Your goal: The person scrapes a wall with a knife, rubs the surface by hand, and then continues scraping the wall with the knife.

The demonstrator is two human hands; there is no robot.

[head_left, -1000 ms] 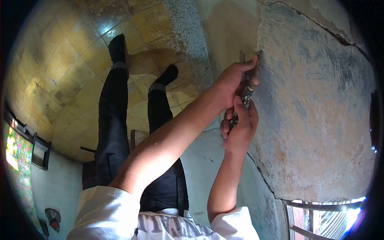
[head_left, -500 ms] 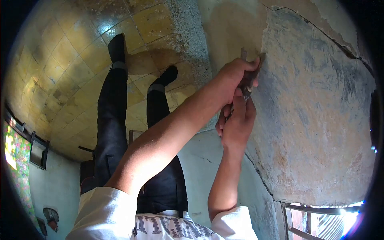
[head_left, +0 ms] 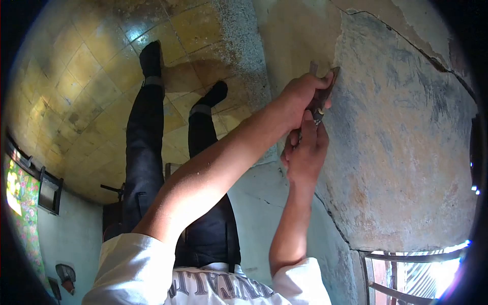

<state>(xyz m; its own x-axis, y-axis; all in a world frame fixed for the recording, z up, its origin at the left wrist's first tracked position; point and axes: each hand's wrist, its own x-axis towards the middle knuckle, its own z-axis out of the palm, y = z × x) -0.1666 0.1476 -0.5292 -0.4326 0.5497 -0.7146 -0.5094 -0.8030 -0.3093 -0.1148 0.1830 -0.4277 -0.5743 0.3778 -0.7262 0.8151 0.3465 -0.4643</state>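
Observation:
A scraper (head_left: pixel 321 97) with a broad, brown-stained metal blade is pressed up against the wall (head_left: pixel 391 127), its front edge at the border of bare, patchy plaster. My left hand (head_left: pixel 305 94) is closed around the blade, thumb along its upper side and fingertips showing past its right edge. Below it, my right hand (head_left: pixel 306 152) wraps the handle, which is mostly hidden in the fist. A small metal collar shows between the two hands. My left forearm crosses in front of my legs.
A long crack (head_left: pixel 406 46) runs across the wall at upper right. Yellowish floor tiles (head_left: pixel 91 96), with pale debris (head_left: pixel 241 46) along the wall's foot, lie around my feet. A barred window (head_left: pixel 406 277) is at lower right, a floral curtain (head_left: pixel 23 203) at far left.
Both hands and the scraper have shifted slightly to the right in view, the right hand also a little lower. More of the blade's corner shows beyond the left thumb.

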